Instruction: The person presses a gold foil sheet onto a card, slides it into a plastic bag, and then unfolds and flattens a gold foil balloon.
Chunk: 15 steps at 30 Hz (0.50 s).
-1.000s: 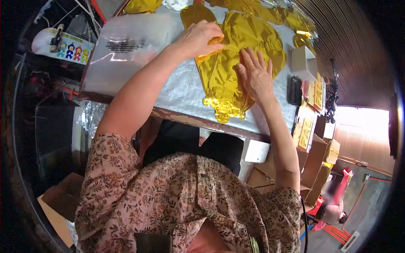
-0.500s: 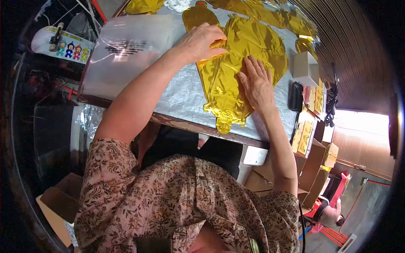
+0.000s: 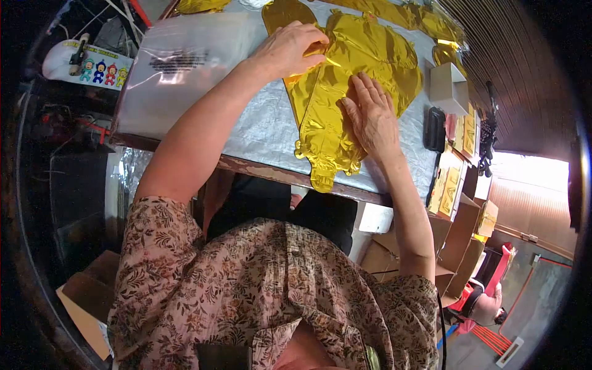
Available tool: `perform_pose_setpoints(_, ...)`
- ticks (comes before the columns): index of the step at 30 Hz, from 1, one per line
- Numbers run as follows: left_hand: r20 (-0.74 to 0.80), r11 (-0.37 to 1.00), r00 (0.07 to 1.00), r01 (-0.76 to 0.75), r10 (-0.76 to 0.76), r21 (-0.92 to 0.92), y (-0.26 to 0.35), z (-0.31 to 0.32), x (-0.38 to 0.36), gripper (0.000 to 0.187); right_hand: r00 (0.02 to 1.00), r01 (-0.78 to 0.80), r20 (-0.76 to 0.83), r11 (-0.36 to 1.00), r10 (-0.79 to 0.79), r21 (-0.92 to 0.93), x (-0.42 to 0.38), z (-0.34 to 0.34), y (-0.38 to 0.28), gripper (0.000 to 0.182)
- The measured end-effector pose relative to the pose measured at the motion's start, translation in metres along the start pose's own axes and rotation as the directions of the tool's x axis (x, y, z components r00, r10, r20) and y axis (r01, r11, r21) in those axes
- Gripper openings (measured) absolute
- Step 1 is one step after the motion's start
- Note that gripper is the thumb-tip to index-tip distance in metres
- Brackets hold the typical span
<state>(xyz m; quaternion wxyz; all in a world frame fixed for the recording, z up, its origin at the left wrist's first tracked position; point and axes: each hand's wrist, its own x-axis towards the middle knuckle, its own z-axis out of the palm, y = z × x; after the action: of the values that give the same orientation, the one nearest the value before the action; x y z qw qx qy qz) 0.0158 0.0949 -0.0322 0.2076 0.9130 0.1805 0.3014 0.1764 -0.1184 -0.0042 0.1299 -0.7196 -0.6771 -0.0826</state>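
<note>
A flat, deflated gold foil balloon [image 3: 370, 46] lies creased on the silvery table covering, its narrow tabbed end reaching over the near edge. My left hand [image 3: 288, 50] is at the balloon's left side, with curled fingers and thumb closed around a folded edge of the foil. On the foil's right-hand part rests my right hand [image 3: 375, 120], palm down and fingers stretched out. Another gold foil piece [image 3: 290, 17] lies beyond my left hand, partly covered by it.
Clear plastic bags [image 3: 185, 74] are stacked on the table's left. To the right stand a white open box [image 3: 447, 89], a black case [image 3: 434, 129] and printed boxes [image 3: 449, 185]. More gold foil [image 3: 401, 15] lies along the far side. Another person [image 3: 484, 305] is at the far right.
My right hand has slid slightly up and left over the foil. The balloon's tabbed end has shifted a little left. My left hand keeps its place at the edge.
</note>
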Motion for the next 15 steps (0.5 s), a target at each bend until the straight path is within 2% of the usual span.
perform_pose_setpoints(6, -0.027, 0.998, 0.998, -0.055, 0.056, 0.016, -0.0012, -0.0001, 0.0008, 0.029, 1.000, -0.004, 0.002, 1.000, 0.004, 0.010, 0.0013, 0.0015, -0.0016, 0.051)
perform_pose_setpoints(11, -0.165, 0.995, 0.981, -0.099, 0.101, 0.015, -0.0064, 0.0021, 0.0052, 0.022, 1.000, -0.013, -0.006, 1.000, 0.013, 0.010, 0.0007, 0.0042, -0.0011, 0.052)
perform_pose_setpoints(15, -0.112, 0.997, 0.991, -0.067, 0.071, 0.034, -0.0032, 0.0033, 0.0046, 0.020, 1.000, -0.011, -0.010, 1.000, 0.011, -0.002, -0.0003, 0.0043, -0.0009, 0.052)
